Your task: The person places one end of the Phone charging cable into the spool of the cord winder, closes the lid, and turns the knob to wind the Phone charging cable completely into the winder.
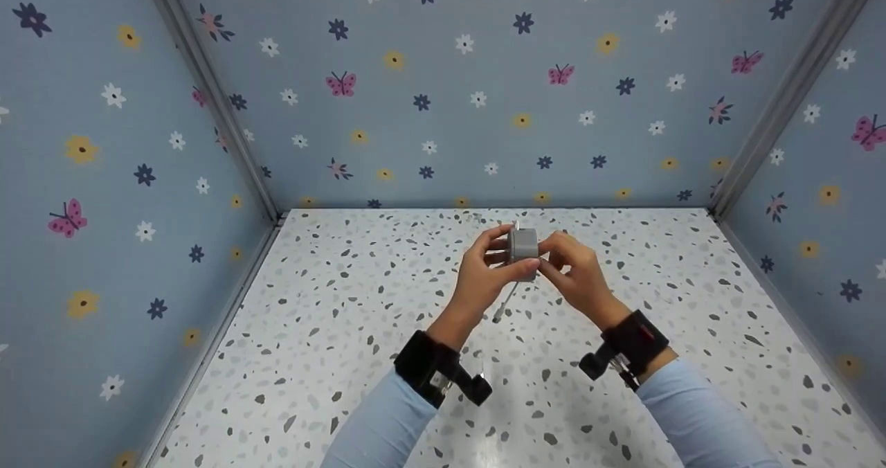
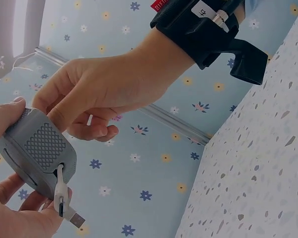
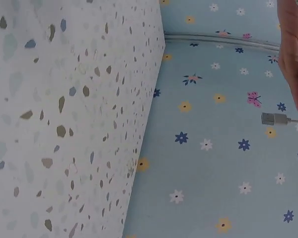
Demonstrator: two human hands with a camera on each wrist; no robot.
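My left hand [image 1: 481, 271] holds a small grey box [image 1: 524, 244] with rounded corners, its thumb along the near side and its fingers behind. In the left wrist view, a crosshatched panel [image 2: 44, 146] shows on the box, and a short pale cable [image 2: 59, 181] comes out of a slot beside it. A metal USB plug [image 2: 75, 219] hangs at the cable's end, below the box. My right hand [image 1: 578, 271] pinches at the box's right edge with thumb and index finger, the other fingers curled. In the right wrist view, the plug [image 3: 275, 119] appears at the right border, with the box mostly cut off.
Beneath both hands lies a white speckled tabletop [image 1: 332, 316]. Blue flowered panels enclose it at the back [image 1: 450, 136], left [image 1: 111, 246] and right [image 1: 830, 198]. Black wrist mounts [image 1: 429, 364] sit on both forearms.
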